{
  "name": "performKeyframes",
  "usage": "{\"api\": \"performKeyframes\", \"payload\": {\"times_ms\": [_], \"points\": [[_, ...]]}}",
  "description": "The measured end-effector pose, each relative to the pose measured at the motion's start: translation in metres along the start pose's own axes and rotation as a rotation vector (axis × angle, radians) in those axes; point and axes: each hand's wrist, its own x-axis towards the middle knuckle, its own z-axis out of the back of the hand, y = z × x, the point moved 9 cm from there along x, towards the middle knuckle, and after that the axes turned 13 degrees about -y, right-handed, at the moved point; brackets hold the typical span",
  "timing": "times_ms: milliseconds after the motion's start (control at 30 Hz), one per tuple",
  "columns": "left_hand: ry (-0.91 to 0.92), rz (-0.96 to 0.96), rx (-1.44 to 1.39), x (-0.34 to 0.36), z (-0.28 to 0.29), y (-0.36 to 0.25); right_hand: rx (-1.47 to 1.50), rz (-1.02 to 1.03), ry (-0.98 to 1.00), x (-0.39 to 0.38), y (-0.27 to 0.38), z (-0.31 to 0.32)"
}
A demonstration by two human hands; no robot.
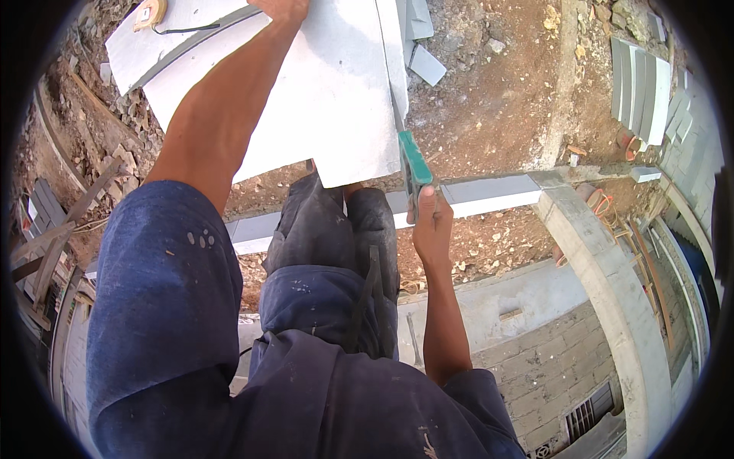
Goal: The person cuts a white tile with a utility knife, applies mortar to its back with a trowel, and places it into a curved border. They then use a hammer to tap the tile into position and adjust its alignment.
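Navy shirt, right hand wrapped round green-handled saw, left hand cropped at top, grip unclear

The saw handle is green, the board plain white.

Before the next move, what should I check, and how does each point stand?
1. Right hand gripping the saw by its green handle: ok.
2. Blade at the dark line on the right side of the white board: ok.
3. Left hand fully in sight: not ok; the picture's top edge cuts it off.
4. Tape measure away from the saw: ok, far to the left.
5. Legs not touching the board: cannot tell; its near edge hides part of them.
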Motion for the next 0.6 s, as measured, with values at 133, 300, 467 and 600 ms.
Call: {"api": "performKeyframes", "payload": {"times_ms": [133,300,467,600], "points": [[0.202,0.182,-0.081,-0.102,0.034,0.013,-0.113,-0.05,-0.017,0.033,0.045,-0.001],[0.193,0.192,0.083,-0.119,0.058,0.022,-0.348,0.013,0.056,0.016,0.025,-0.009],[0.192,0.081,0.088,-0.148,0.034,0.027,-0.368,-0.027,0.101,-0.004,-0.016,-0.002],[0.274,0.152,0.068,-0.145,0.045,0.022,-0.347,0.05,0.094,0.041,0.006,-0.022]]}}
